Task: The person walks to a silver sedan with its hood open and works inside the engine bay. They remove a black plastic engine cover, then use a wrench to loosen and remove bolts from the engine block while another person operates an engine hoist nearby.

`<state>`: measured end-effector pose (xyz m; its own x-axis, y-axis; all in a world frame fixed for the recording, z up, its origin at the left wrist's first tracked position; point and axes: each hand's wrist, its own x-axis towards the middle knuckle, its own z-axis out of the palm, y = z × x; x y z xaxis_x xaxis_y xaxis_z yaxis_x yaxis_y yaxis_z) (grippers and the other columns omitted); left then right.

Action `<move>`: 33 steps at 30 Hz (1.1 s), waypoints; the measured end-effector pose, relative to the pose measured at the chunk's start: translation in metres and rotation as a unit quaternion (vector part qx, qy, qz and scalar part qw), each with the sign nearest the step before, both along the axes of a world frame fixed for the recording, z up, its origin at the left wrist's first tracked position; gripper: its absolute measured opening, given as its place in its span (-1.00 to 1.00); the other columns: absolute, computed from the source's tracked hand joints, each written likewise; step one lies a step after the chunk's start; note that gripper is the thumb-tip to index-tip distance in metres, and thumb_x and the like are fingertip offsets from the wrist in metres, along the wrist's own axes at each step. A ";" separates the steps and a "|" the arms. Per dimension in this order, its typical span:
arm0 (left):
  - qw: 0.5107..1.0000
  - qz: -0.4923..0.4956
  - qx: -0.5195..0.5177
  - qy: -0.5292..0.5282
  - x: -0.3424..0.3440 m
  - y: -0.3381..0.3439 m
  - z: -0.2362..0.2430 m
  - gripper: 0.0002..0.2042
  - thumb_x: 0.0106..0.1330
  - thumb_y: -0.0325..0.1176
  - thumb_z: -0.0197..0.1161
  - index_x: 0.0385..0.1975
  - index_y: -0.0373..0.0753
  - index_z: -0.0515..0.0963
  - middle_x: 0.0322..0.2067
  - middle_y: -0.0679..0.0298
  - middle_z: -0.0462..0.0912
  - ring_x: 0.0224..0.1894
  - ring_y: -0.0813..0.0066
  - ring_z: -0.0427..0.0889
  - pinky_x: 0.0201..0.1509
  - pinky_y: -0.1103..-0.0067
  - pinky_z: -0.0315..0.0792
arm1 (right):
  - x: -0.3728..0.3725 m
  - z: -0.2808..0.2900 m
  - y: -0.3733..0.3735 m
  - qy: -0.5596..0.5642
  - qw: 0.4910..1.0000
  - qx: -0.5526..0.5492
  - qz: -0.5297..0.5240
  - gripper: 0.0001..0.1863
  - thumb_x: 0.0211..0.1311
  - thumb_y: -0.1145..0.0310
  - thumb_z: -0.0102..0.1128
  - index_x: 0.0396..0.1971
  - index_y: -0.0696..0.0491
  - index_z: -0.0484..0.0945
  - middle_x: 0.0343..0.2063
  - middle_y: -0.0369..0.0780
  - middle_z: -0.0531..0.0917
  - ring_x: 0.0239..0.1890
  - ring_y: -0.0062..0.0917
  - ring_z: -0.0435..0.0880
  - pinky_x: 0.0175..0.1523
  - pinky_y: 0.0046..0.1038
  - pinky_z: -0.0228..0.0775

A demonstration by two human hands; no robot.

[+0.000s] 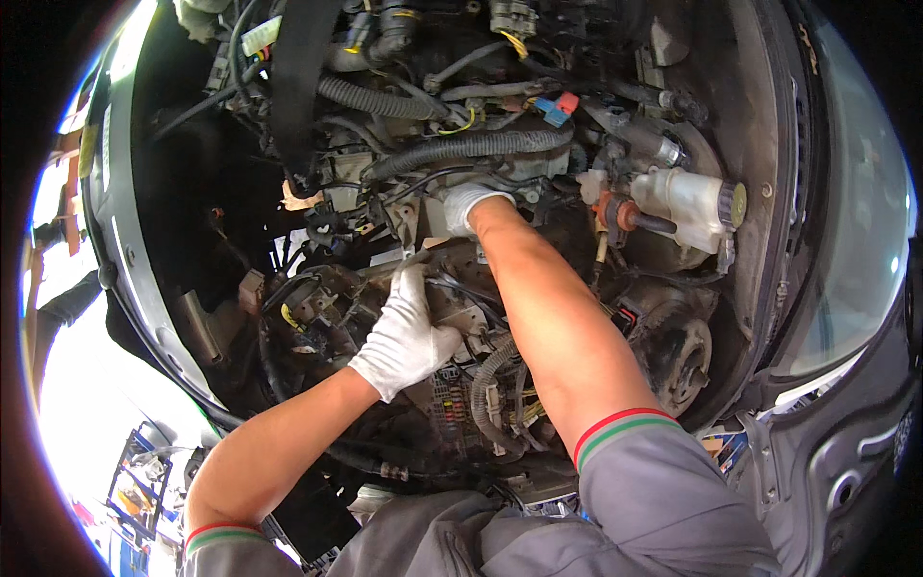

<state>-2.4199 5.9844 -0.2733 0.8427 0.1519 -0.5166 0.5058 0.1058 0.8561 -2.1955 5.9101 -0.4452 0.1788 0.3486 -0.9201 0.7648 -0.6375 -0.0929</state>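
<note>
My left hand [409, 332], in a white glove, reaches into the engine bay with its fingers stretched forward and the thumb apart. Its fingertips are close to a light metal bracket [408, 226] in the gap beyond them; whether they touch it I cannot tell. Farther in, my right hand [468, 206], also white-gloved, reaches down below a corrugated black hose [471, 149]. Its fingers are hidden among the engine parts, so what they touch does not show. Below the left hand lies a fuse box [450, 409] with small coloured fuses.
At right stand a whitish fluid reservoir [683, 202] with a dark cap and a round pulley-like part [687, 365]. A blue and red connector [558, 109] sits at the back. A dark strap [300, 96] hangs at upper left. The fender edge [144, 260] borders the left side.
</note>
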 end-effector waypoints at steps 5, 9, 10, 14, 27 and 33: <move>0.995 -0.045 0.084 -0.004 0.000 0.001 -0.001 -0.19 0.18 -0.42 0.41 0.35 -0.46 0.04 0.17 -0.27 0.30 0.16 -0.04 0.48 0.22 0.24 0.44 | 0.002 0.001 0.001 -0.010 0.999 0.022 0.044 -0.55 0.20 0.28 0.16 0.07 0.06 0.70 0.17 -0.04 0.65 0.16 -0.13 0.67 0.23 -0.19 0.51; 0.996 -0.039 0.078 0.021 0.000 0.001 -0.001 -0.14 0.15 -0.37 0.43 0.35 -0.49 0.03 0.17 -0.31 0.34 0.19 -0.14 0.48 0.27 0.22 0.41 | 0.003 0.008 0.005 0.007 0.998 -0.016 0.059 -0.52 0.18 0.30 0.14 0.10 0.09 0.67 0.15 0.00 0.65 0.16 -0.11 0.67 0.24 -0.17 0.51; 0.996 -0.038 0.073 0.030 0.000 0.000 -0.001 -0.14 0.12 -0.34 0.42 0.35 -0.52 0.04 0.21 -0.35 0.29 0.24 -0.21 0.41 0.33 0.22 0.36 | 0.004 0.011 0.006 0.005 0.999 -0.008 0.045 -0.53 0.18 0.30 0.14 0.09 0.10 0.67 0.14 0.00 0.66 0.15 -0.11 0.67 0.23 -0.17 0.51; 0.996 -0.042 0.061 0.051 0.000 0.001 -0.002 -0.11 0.09 -0.26 0.39 0.34 -0.58 0.05 0.28 -0.43 0.20 0.36 -0.37 0.26 0.46 0.20 0.23 | 0.004 0.022 0.010 -0.016 1.000 -0.004 0.018 -0.55 0.17 0.31 0.12 0.04 0.10 0.71 0.12 0.01 0.67 0.14 -0.11 0.68 0.23 -0.18 0.51; 0.995 -0.059 0.027 0.073 0.002 0.002 -0.007 -0.09 0.09 -0.26 0.41 0.35 -0.55 0.02 0.28 -0.40 0.18 0.37 -0.37 0.24 0.46 0.21 0.23 | 0.002 0.032 0.019 -0.004 0.999 -0.035 0.035 -0.56 0.20 0.27 0.22 0.07 0.07 0.70 0.15 -0.07 0.67 0.17 -0.14 0.67 0.19 -0.17 0.54; 0.995 -0.057 0.066 0.055 0.002 0.003 -0.006 -0.20 0.16 -0.31 0.45 0.26 -0.50 0.07 0.11 -0.34 0.34 0.13 -0.08 0.52 0.18 0.22 0.45 | -0.004 0.046 0.026 -0.011 1.000 0.000 0.024 -0.58 0.19 0.27 0.22 0.03 0.06 0.73 0.12 -0.06 0.69 0.13 -0.14 0.69 0.18 -0.19 0.55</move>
<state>-2.4174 5.9870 -0.2793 0.7979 0.1310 -0.5884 0.5994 -0.0678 0.7976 -2.1995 5.9363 -0.3992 0.1818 0.3571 -0.9162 0.7969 -0.5994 -0.0755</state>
